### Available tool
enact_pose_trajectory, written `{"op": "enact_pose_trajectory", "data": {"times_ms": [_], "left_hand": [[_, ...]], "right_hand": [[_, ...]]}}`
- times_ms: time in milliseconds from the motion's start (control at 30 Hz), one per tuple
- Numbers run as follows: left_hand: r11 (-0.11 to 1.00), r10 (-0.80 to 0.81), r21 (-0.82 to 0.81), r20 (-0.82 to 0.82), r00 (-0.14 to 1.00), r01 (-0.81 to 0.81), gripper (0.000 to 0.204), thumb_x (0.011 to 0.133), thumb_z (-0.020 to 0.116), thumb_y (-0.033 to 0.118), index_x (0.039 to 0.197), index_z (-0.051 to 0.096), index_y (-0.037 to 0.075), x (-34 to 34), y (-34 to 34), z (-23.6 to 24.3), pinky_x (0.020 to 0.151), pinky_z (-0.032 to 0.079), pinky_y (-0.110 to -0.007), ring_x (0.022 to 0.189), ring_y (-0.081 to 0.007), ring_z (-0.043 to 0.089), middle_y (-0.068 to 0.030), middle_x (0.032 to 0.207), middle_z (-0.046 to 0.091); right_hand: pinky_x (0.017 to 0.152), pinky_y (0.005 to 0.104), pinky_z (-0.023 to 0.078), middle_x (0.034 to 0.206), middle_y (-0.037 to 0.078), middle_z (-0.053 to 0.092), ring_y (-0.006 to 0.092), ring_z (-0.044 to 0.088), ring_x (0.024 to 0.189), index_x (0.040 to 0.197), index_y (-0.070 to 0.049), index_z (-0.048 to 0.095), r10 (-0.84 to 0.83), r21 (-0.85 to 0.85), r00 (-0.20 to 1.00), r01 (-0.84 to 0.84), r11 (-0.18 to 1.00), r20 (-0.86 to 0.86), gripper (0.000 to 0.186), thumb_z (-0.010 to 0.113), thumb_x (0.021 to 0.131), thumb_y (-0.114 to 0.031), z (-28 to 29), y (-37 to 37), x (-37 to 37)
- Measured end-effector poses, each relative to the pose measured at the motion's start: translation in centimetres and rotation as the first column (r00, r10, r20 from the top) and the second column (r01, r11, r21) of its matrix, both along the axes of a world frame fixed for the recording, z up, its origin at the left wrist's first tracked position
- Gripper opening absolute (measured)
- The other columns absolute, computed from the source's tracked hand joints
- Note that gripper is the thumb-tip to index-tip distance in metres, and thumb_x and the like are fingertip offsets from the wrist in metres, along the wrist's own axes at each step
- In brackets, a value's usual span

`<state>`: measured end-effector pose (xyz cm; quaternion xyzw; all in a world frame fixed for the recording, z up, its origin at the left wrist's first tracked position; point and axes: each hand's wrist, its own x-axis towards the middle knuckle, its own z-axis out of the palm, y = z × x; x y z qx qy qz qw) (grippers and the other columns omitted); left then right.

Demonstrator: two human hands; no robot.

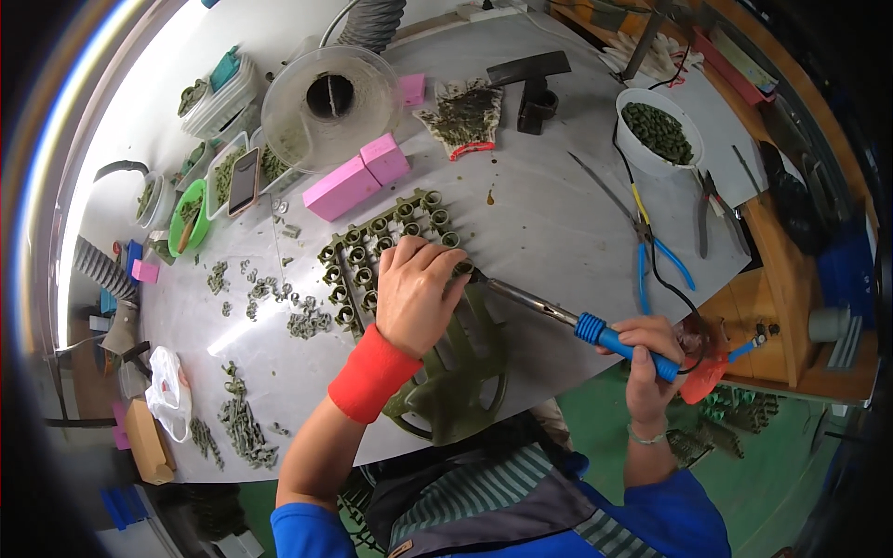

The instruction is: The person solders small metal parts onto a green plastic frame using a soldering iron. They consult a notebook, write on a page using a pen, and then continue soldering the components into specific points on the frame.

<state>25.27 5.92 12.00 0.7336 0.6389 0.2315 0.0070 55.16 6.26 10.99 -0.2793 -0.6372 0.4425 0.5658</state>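
Note:
My right hand [644, 358] is closed around the blue handle of a soldering iron [539, 303]. The iron's metal shaft points left, and its tip meets an olive-green moulded plastic part [456, 381] beside my left fingertips. Rows of small round cups cover the far end of that part; its near end is a smooth frame with cut-outs, at the table's front edge. My left hand [414, 288] lies over the cups, fingers bent and closed on the part next to the iron tip. My palm hides some cups, and whether a small piece is pinched there is hidden.
Loose green pieces [244, 423] lie on the left of the grey table. Pink blocks [358, 177], a clear round dish [279, 112] and a phone [244, 181] stand beyond. Blue-handled long-nose pliers [642, 228], a white bowl [698, 139] of green pieces and the iron's cord are right.

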Motion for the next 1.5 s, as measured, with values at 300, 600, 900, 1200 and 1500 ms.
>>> {"op": "enact_pose_trajectory", "data": {"times_ms": [300,600,900,1200,1500], "left_hand": [[1.000,0.009,0.018,-0.016,1.000,-0.009,0.029,0.079,0.076,0.015,0.106,0.071,0.010,-0.1,0.4,-0.8,0.089,0.042,-0.039,0.104,-0.0255,0.057,-0.0025,0.104,0.070],[1.000,0.024,0.005,0.007,1.000,-0.024,0.031,0.080,0.076,0.015,0.110,0.069,0.009,0.2,-0.1,-0.2,0.090,0.044,-0.040,0.105,-0.0274,0.057,-0.0054,0.107,0.068],[0.939,-0.125,-0.269,0.313,0.941,0.214,0.024,0.081,0.080,0.029,0.085,0.069,0.009,-3.7,-15.1,5.1,0.055,0.048,-0.037,0.060,-0.0254,0.058,-0.0060,0.071,0.055],[0.981,-0.175,-0.092,-0.070,0.982,0.168,0.025,0.079,0.071,0.016,0.100,0.064,0.005,-1.3,-19.1,-0.8,0.062,0.050,-0.032,0.070,-0.0188,0.058,-0.0034,0.078,0.052],[0.987,-0.158,-0.028,0.041,0.987,0.159,0.023,0.083,0.064,0.013,0.103,0.061,0.005,-0.2,-17.3,-2.3,0.069,0.052,-0.035,0.079,-0.0221,0.062,-0.0056,0.086,0.058]], "right_hand": [[0.061,0.0371,0.064,0.097,0.021,0.061,0.0252,0.066,0.074,0.096,0.007,0.061,-0.015,0.065,0.997,0.010,0.998,0.078,0.017,0.055,0.093,-0.008,-0.1,0.4,0.5],[0.058,0.0347,0.061,0.097,0.022,0.061,0.0262,0.066,0.070,0.097,0.007,0.062,-0.001,0.076,0.997,-0.006,0.997,0.080,0.018,0.055,0.093,-0.009,1.2,-0.2,4.4],[0.059,0.0295,0.059,0.099,0.019,0.059,0.0218,0.061,0.079,0.097,0.005,0.057,-0.218,-0.078,0.968,0.209,0.975,-0.127,0.021,0.044,0.100,-0.011,0.9,0.0,6.9],[0.071,0.0306,0.053,0.100,0.016,0.061,0.0205,0.060,0.073,0.100,0.002,0.058,-0.310,-0.191,0.932,0.274,0.942,-0.190,0.024,0.049,0.103,-0.019,2.2,-0.2,6.7],[0.075,0.0294,0.047,0.105,0.011,0.060,0.0172,0.056,0.087,0.102,-0.002,0.060,-0.252,-0.226,0.958,0.218,0.949,-0.135,0.028,0.049,0.104,-0.029,2.9,0.5,7.0]]}}
